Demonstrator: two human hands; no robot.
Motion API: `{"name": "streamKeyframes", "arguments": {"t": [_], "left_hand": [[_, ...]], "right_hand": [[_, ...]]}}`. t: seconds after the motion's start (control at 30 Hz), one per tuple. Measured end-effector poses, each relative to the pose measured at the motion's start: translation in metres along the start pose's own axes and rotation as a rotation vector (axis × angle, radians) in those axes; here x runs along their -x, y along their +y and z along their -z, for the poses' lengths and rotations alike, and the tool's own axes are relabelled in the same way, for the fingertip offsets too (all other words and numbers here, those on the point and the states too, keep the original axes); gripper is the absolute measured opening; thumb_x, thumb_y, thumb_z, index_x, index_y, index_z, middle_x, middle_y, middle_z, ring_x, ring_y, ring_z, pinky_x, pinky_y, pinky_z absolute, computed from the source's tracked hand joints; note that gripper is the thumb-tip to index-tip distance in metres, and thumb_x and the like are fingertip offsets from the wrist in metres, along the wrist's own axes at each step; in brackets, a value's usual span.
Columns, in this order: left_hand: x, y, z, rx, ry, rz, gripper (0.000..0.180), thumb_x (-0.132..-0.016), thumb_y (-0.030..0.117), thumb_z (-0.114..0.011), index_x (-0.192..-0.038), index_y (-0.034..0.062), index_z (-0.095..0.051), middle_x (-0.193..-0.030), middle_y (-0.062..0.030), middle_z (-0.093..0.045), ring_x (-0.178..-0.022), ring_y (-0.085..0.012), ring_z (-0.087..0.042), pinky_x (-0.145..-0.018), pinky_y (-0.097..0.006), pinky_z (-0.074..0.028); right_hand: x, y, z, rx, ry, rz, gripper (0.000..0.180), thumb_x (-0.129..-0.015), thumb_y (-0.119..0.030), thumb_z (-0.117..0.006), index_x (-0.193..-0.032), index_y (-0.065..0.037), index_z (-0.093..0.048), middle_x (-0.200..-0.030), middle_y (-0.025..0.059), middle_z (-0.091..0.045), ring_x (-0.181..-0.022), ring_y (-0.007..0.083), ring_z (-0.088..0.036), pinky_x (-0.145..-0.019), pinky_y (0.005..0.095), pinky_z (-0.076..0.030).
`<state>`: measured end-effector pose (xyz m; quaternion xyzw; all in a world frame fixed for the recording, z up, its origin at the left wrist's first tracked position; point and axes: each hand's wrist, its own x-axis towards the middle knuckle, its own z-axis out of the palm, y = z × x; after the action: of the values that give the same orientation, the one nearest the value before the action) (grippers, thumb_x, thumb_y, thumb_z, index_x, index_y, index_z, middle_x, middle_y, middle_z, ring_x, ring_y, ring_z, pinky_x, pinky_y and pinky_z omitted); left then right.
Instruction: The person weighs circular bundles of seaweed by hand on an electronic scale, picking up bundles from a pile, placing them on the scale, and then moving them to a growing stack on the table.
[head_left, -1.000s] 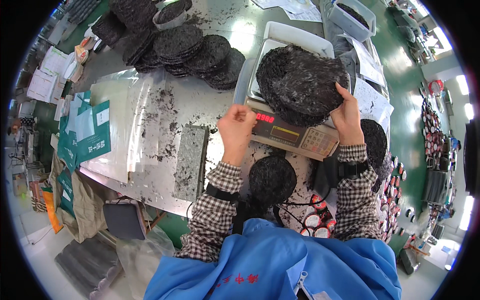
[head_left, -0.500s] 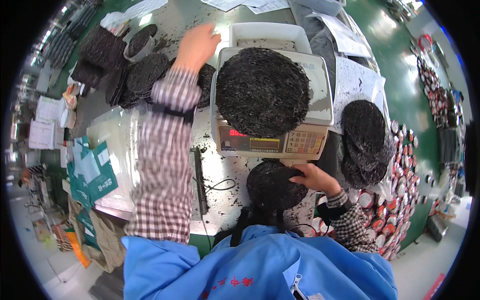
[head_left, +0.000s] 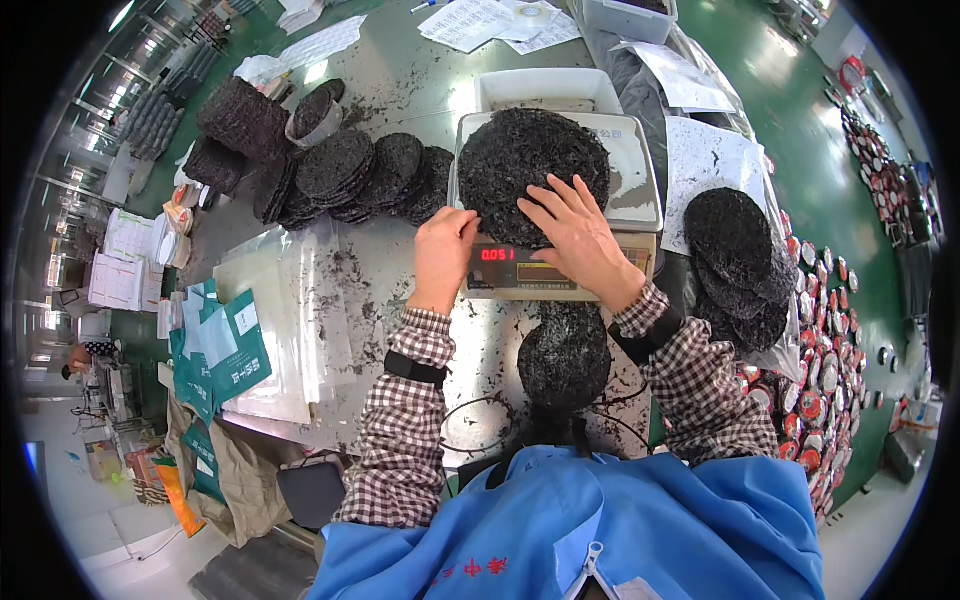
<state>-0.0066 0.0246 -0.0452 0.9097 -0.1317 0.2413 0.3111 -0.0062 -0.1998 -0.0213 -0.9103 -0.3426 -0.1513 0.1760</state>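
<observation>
A large round dried seaweed cake [head_left: 525, 160] lies on the pan of a white digital scale [head_left: 635, 200], its red display lit. My right hand [head_left: 585, 235] rests on the cake's near right part, fingers spread. At the cake's near left edge is my left hand [head_left: 445, 250], closed with fingertips pinched together; whether a scrap is between them cannot be made out. A smaller dark seaweed disc [head_left: 565, 360] sits in front of the scale, close to my body, touched by neither hand.
Stacks of seaweed cakes [head_left: 335, 165] stand at the table's left. More cakes [head_left: 730, 245] lie at the right on paper and plastic. A white bin [head_left: 550, 88] sits behind the scale. Green packages [head_left: 225, 345] hang over the left edge. Many red-and-white round items [head_left: 815, 400] cover the right side.
My left hand has come back from the far left to the cake's near left edge. My right hand has left the small disc and moved up onto the large cake.
</observation>
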Motion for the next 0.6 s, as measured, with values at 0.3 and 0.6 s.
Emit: {"name": "streamKeyframes", "arguments": {"t": [0.3, 0.6], "left_hand": [[-0.014, -0.017, -0.004, 0.129, -0.084, -0.028, 0.01, -0.076, -0.004, -0.068, -0.084, 0.001, -0.066, -0.075, -0.005, -0.065, -0.062, -0.0142, -0.062, -0.055, -0.028, -0.049], [-0.211, -0.026, 0.019, 0.5, -0.06, 0.149, 0.054, -0.089, 0.011, -0.064, -0.136, -0.0049, -0.041, -0.144, -0.0234, -0.042, -0.13, -0.0303, -0.046, -0.103, -0.039, -0.044]], "right_hand": [[-0.001, -0.001, 0.002, -0.011, -0.09, -0.042, 0.069, -0.069, -0.017, -0.08, -0.131, -0.006, -0.052, -0.135, 0.0123, -0.049, -0.132, 0.0359, -0.041, -0.112, 0.0521, -0.03], [-0.006, 0.006, 0.013, -0.027, 0.105, -0.072, 0.06, -0.074, -0.014, -0.074, -0.129, -0.003, -0.054, -0.13, 0.0158, -0.055, -0.127, 0.0342, -0.049, -0.11, 0.0496, -0.034]]}}
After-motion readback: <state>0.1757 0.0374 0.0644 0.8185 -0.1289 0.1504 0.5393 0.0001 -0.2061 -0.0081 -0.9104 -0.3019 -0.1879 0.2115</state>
